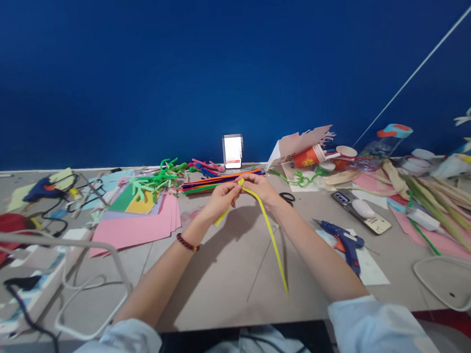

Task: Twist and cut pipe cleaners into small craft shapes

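My left hand [224, 195] and my right hand [261, 188] meet over the middle of the table, both closed on a yellow pipe cleaner [269, 225]. Between the fingertips it is bent or twisted into a small knot. One long end hangs down past my right hand toward the table's front, and a shorter end pokes out below my left hand. Just behind the hands lies a bundle of coloured pipe cleaners [198, 187] in orange, purple, blue and green. A thin dark stick or wire [259, 272] rests on the table below.
A lit phone [232, 150] stands against the blue wall. Pink paper sheets [133, 228] and green pipe-cleaner shapes [158, 177] are at left, beyond a power strip [43, 276]. To the right are a blue glue gun [344, 244], another phone [361, 213], scissors [287, 198] and paper cups [309, 156].
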Available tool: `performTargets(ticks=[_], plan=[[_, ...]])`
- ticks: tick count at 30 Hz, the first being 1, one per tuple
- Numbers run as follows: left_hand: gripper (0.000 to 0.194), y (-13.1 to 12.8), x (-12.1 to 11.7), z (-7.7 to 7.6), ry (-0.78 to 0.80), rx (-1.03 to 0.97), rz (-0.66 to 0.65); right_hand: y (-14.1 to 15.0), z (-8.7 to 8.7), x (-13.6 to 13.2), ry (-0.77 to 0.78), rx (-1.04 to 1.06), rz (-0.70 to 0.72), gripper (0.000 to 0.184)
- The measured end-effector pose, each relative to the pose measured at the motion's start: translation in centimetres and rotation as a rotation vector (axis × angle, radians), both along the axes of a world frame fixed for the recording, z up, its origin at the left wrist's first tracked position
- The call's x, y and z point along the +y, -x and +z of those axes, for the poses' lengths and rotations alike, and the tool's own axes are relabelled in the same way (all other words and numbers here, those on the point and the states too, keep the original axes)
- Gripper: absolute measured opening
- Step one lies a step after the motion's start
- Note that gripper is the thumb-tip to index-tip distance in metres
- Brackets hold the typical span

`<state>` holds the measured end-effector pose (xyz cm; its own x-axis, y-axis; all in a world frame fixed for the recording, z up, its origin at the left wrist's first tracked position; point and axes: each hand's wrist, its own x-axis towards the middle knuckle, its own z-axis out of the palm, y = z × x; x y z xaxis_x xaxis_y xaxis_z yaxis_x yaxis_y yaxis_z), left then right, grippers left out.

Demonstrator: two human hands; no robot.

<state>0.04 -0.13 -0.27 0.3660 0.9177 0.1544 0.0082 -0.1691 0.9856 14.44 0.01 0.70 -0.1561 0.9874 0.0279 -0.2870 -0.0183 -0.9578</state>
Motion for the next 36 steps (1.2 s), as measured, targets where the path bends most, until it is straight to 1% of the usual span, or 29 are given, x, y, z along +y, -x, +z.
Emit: performTargets(ticks=[3, 7, 9, 11, 14, 16, 19, 22, 24, 25, 30, 33, 36], plan=[[0.041, 0.0, 0.0, -0.2, -0.073, 0.067, 0.037, -0.1, 0.0, 0.1, -0.003, -0.022, -0.021, 0.025], [0.038, 0.2, 0.0, 0.0, -0.243, 0.190, 0.061, -0.3, -0.4, 0.4, 0.094, 0.041, 0.004, 0.026], [0.039, 0.3, -0.1, 0.2, -0.327, 0.232, 0.068, -0.5, -0.6, 0.5, 0.156, 0.076, 0.045, 0.026], [0.039, 0.4, -0.2, 0.4, -0.369, 0.256, 0.075, -0.7, -0.7, 0.6, 0.195, 0.101, 0.111, 0.026], [0.035, 0.5, -0.1, 0.4, -0.415, 0.282, 0.091, -0.8, -0.9, 0.6, 0.206, 0.141, 0.212, 0.025], [0.030, 0.7, 0.1, 0.2, -0.459, 0.309, 0.105, -0.6, -1.1, 0.7, 0.213, 0.163, 0.242, 0.025], [0.022, 0.9, 0.4, 0.1, -0.512, 0.352, 0.133, -0.4, -1.4, 0.7, 0.238, 0.187, 0.224, 0.027], [0.021, 1.0, 0.4, 0.2, -0.522, 0.375, 0.137, -0.3, -1.6, 0.7, 0.241, 0.184, 0.161, 0.033], [0.024, 0.9, 0.3, 0.3, -0.514, 0.363, 0.124, -0.3, -1.5, 0.7, 0.201, 0.137, 0.112, 0.035], [0.025, 0.8, 0.2, 0.4, -0.511, 0.352, 0.119, -0.4, -1.3, 0.6, 0.156, 0.102, 0.082, 0.035], [0.029, 0.7, 0.0, 0.6, -0.490, 0.310, 0.119, -0.3, -0.6, 0.5, -0.144, -0.048, -0.071, 0.033], [0.031, 0.7, 0.0, 0.7, -0.494, 0.321, 0.123, -0.1, -0.8, 0.4, -0.228, -0.136, -0.148, 0.030], [0.032, 0.7, -0.1, 0.9, -0.517, 0.339, 0.134, 0.2, -1.3, 0.3, -0.315, -0.212, -0.220, 0.026]])
